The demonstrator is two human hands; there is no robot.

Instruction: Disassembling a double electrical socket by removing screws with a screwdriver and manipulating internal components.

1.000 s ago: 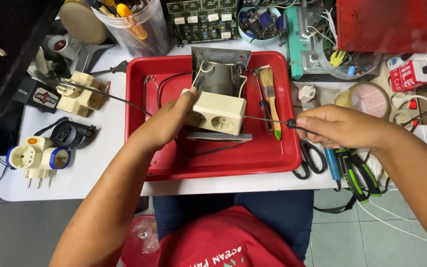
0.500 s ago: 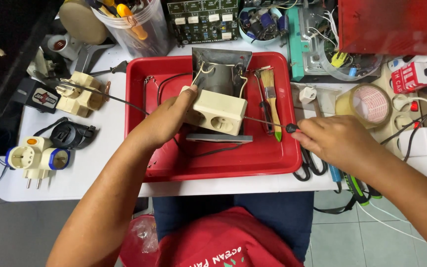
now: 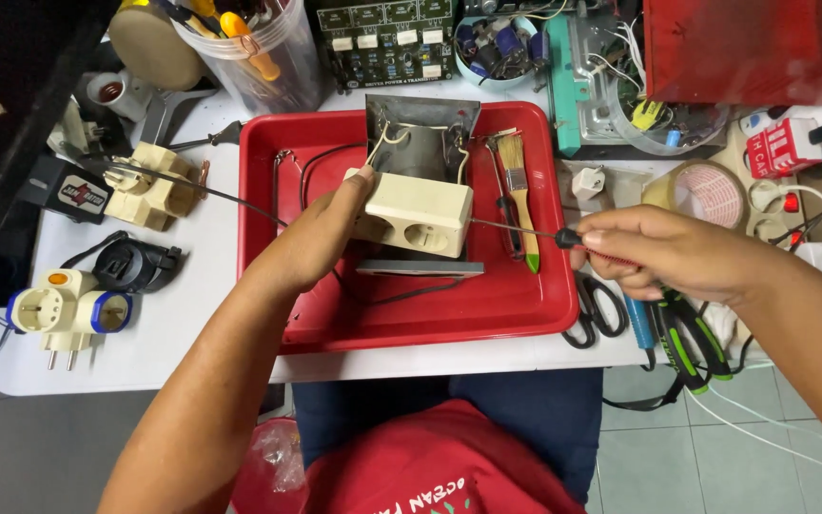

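left hand: forearm angled up and inward, fingers curled in a grasp | right hand: reaching in from right, fingers closed in pinch

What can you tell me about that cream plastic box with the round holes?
The cream socket block is a boxy two-outlet socket that looks like plastic, with two round recessed outlets on its front face. It sits over the red tray, tilted a little. The left hand grips its left end, and the thin screwdriver held by the right hand reaches its right end.
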